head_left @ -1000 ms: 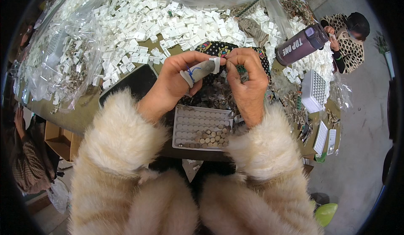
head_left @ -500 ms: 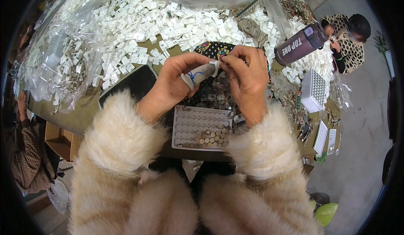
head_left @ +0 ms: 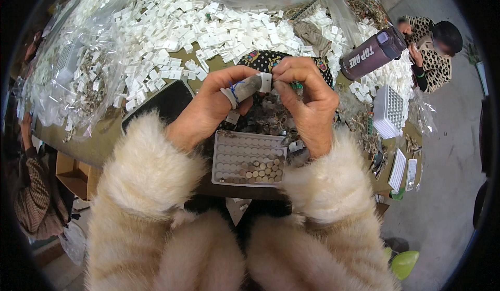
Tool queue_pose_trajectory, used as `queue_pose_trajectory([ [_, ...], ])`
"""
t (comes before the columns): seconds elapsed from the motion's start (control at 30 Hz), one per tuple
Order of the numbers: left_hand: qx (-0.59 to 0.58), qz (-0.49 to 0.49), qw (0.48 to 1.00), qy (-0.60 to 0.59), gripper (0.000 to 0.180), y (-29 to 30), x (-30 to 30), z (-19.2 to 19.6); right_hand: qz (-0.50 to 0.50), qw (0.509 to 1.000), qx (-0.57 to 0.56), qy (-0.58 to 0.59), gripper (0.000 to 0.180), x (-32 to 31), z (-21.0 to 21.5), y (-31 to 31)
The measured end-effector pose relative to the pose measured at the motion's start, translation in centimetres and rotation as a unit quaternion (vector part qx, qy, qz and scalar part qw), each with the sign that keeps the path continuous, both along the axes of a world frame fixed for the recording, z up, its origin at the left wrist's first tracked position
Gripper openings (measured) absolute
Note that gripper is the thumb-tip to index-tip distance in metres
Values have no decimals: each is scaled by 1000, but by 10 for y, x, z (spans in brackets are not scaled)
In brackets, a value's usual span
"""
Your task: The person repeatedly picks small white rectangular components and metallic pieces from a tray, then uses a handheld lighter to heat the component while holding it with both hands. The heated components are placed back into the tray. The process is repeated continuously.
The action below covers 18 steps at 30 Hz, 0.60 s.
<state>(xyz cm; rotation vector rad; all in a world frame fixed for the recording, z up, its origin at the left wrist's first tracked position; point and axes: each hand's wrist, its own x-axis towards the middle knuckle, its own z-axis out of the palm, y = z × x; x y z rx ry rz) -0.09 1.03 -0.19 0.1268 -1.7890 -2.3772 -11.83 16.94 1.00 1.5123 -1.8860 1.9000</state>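
My left hand (head_left: pixel 211 101) is closed, pinching a small white plastic case (head_left: pixel 265 82). A worn grey finger cover (head_left: pixel 244 90) with blue thread sits on one of its digits. My right hand (head_left: pixel 311 96) has thumb and fingers pressed together right beside the case; what they pinch is too small to make out. Below my hands lies a white tray (head_left: pixel 221 158) with rows of round hollows. Several round metal discs, like button cells (head_left: pixel 262 171), lie in its near right part. Loose metal bits and small parts (head_left: pixel 271 115) lie under my hands on black dotted cloth (head_left: pixel 250 59).
White plastic cases (head_left: pixel 224 30) are heaped across the far table, with clear plastic bags (head_left: pixel 94 77) at left. A dark flat pan (head_left: pixel 161 103) lies left; a purple bottle (head_left: pixel 372 54) and stacked white trays (head_left: pixel 388 111) stand right. Another person (head_left: pixel 429 51) is at the far right.
My right fingers have drawn slightly right and lower, opening a small gap from the left hand. The white case in my left hand has turned, showing more of its face.
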Motion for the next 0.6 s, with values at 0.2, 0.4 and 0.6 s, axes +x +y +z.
queue_pose_trajectory([
  [0.2, 67, -50, 996, 22, 22, -1, 2, -2, -3, 997, -39, -60, 16, 7, -4, -5],
  [0.4, 141, -62, 988, -5, 26, -5, 1, -7, -2, 1000, -17, 1, 14, 4, -4, -3],
  [0.6, 192, -79, 977, 43, 28, -7, 0, -13, 24, 999, -2, -25, 13, 4, -2, -3],
])
